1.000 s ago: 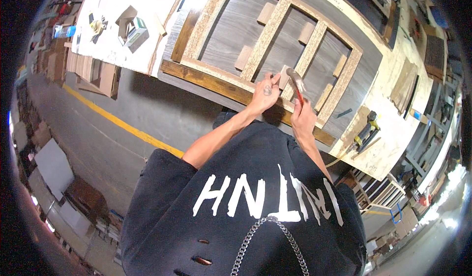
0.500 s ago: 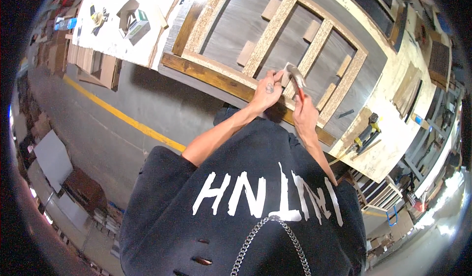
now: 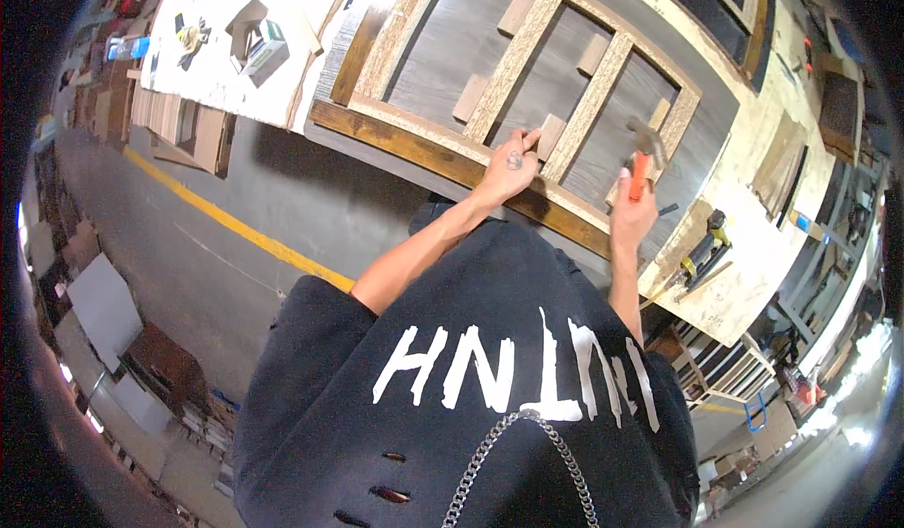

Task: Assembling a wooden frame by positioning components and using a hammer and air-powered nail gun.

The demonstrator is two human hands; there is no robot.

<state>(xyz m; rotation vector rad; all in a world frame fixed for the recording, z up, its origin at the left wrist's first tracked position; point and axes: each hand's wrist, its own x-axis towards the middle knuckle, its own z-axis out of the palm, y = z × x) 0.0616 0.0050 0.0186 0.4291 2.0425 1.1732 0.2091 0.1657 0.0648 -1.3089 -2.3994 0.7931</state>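
My left hand (image 3: 511, 164) is at the near side of a wooden frame (image 3: 513, 67) laid over a grey wood-grain panel (image 3: 621, 142). Its fingers are bent together against a small wooden block (image 3: 550, 138), which stands beside a frame divider; the fingertips are partly hidden. To the right, my right hand (image 3: 633, 216) is wrapped round the orange handle of a claw hammer (image 3: 642, 166). The hammer's head is raised over the right compartment and slightly blurred. Similar small blocks (image 3: 470, 98) sit along the other dividers.
A dark-stained board (image 3: 405, 141) runs along the panel's near edge. On the right lies a yellow-and-black power tool (image 3: 708, 248) on a light board. An open carton (image 3: 258, 43) stands on the white surface at left. A yellow line (image 3: 235, 217) marks the floor.
The hammer in my right hand has moved right, away from the block and my left fingers. My left hand stays at nearly the same place, and the block now shows more fully.
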